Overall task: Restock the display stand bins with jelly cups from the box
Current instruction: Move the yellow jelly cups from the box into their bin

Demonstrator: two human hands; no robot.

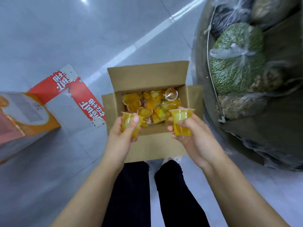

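1. Jelly cups (pixel 151 106) lie heaped in the open box (pixel 147 76) on the floor, directly below both hands.
2. Left hand (pixel 122 136) is clamped on one cup (pixel 130 124), thumb across its side; the cup tilts slightly.
3. Right hand (pixel 191 133) is clamped on another cup (pixel 182 121), held nearly upright with its sealed rim uppermost.
4. Both held cups are clear of the heap, above the box's near edge.
5. Display stand (pixel 246 79) rises to the right of the box; bagged goods fill the visible part, and no jelly bin is identifiable.
6. Right hand is nearer the stand, so a rightward carry likely leads with that cup.
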